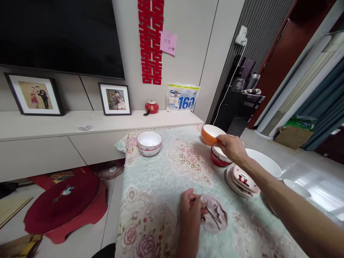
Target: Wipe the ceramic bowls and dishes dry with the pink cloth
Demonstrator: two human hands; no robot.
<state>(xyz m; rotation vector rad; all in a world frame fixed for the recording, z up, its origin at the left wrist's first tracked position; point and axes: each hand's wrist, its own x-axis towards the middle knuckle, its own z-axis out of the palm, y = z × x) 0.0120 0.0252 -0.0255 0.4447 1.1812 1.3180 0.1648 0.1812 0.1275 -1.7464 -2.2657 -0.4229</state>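
Note:
My right hand (233, 147) reaches across the table, its fingers closed on the rim of an orange bowl (207, 137) with a white inside. The bowl is tilted a little, just above and behind a stack of red and white bowls (218, 160). My left hand (191, 207), closer to me, is closed on a crumpled greyish-pink cloth (215, 215). Below my right forearm lies a stack of small cream plates (243, 179) with red and black pictures. Two nested white bowls with red rims (149, 145) stand at the table's far left.
A floral tablecloth (158, 193) covers the table. Beyond my right arm are a large white dish (266, 163) and a smaller white dish (297, 188). Behind the table, a ledge (107, 123) holds framed photos, a red pot (152, 107) and a plastic pack (182, 98). A red stool (67, 204) stands left.

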